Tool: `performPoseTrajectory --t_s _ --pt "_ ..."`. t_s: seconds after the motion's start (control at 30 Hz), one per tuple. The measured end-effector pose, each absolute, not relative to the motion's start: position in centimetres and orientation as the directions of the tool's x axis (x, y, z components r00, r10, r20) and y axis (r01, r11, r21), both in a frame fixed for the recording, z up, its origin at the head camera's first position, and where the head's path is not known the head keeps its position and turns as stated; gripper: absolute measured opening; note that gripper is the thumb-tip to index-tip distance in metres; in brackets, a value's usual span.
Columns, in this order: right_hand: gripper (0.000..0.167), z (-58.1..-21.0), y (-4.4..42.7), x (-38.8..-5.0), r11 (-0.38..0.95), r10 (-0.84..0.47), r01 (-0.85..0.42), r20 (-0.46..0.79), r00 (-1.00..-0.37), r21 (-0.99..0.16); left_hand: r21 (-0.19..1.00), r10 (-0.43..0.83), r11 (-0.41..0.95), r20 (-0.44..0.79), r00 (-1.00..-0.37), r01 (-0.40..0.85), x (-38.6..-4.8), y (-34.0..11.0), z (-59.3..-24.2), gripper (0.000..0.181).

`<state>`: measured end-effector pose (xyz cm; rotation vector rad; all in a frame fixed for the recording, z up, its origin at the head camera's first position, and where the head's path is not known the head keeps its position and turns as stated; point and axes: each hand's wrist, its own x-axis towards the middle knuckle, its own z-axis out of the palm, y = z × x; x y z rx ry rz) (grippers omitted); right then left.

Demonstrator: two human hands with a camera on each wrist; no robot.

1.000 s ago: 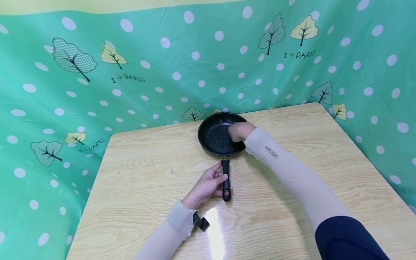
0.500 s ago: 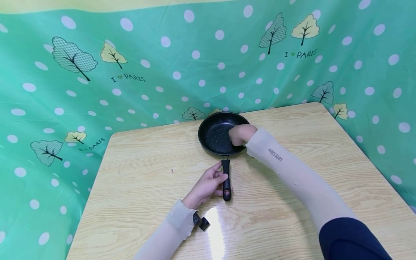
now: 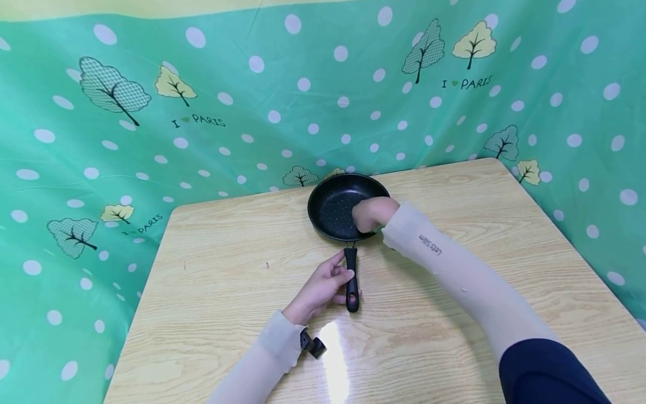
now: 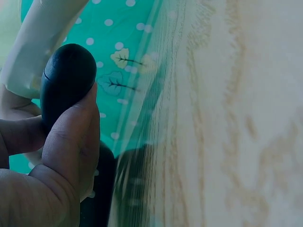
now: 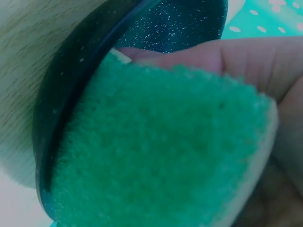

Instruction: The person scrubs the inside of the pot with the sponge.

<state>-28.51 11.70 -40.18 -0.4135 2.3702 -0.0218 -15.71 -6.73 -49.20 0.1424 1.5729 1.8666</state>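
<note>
A black speckled frying pan [image 3: 333, 210] sits on the table near its far edge, handle pointing toward me. My left hand [image 3: 325, 286] grips the pan's handle [image 4: 68, 80] between thumb and fingers. Inside the pan, at its right side, is my right hand [image 3: 372, 214], bent down at the wrist. It holds a sponge [image 5: 161, 146] with a rough green face and a pale edge, seen up close against the pan's wall in the right wrist view. From the head view the sponge is hidden behind the hand.
The wooden table [image 3: 227, 258] spreads out around the pan. A green polka-dot curtain [image 3: 282, 95] with printed trees hangs behind and along both sides, close to the pan's far rim. A small black camera mount [image 3: 312, 343] is strapped to my left wrist.
My right hand has shifted slightly toward me and along the pan's right side. The left hand and the pan stay in place.
</note>
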Motion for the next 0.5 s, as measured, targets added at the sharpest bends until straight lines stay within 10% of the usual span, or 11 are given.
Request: performPoseTrajectory --t_s 0.5 --pt "0.038 -39.9 10.4 -28.0 0.919 -0.386 -0.333 -0.648 -0.657 -0.211 0.905 0.553 -0.039 -0.334 -0.763 -0.424 -15.6 -6.7 -49.0 0.069"
